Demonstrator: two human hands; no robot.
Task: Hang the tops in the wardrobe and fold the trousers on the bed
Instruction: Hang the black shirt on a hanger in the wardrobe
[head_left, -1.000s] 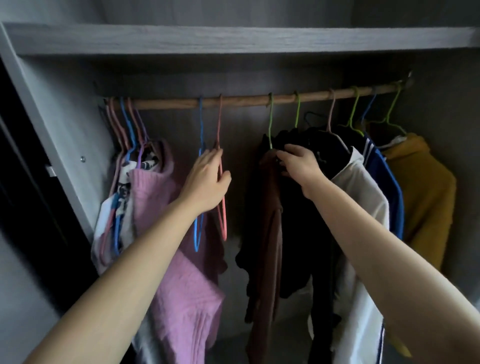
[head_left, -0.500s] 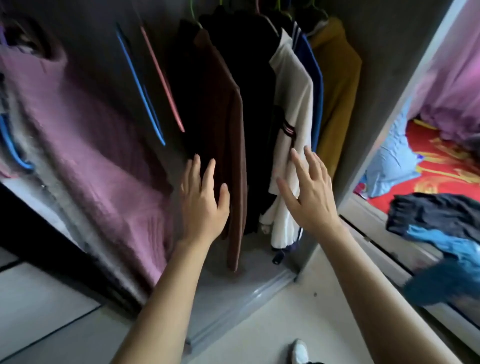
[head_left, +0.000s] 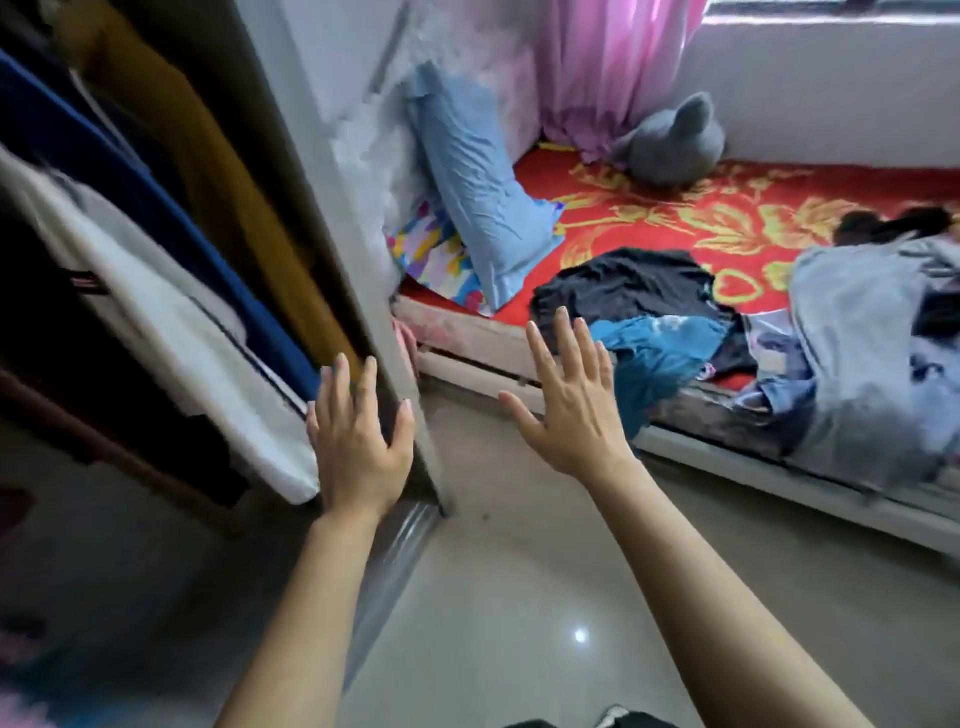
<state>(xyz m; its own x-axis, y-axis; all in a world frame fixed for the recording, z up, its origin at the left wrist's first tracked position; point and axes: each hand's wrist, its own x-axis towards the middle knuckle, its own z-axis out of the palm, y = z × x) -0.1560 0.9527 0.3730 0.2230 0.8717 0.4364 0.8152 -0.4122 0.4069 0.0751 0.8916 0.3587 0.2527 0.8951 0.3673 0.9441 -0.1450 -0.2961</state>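
My left hand (head_left: 358, 441) and my right hand (head_left: 571, 400) are both held out flat with spread fingers, holding nothing, over the floor between the wardrobe and the bed. On the left, tops hang in the wardrobe (head_left: 332, 218): a white one (head_left: 171, 332), a blue one (head_left: 130, 192) and a mustard one (head_left: 223, 176). On the bed (head_left: 727, 223), with its red and yellow cover, lies a heap of clothes: a black garment (head_left: 628, 286), a bright blue garment (head_left: 660, 353) and a pale grey-blue garment (head_left: 857, 338).
A light blue pillow (head_left: 472, 192) leans at the bed's head beside the wardrobe side panel. A grey plush toy (head_left: 675, 140) sits under a pink curtain (head_left: 608, 62). The glossy grey floor (head_left: 519, 597) lies below my arms.
My left hand let go of the hanger and my right hand left the hanging clothes. Both hands dropped and opened, and my view swung right from the wardrobe rail to the bed.
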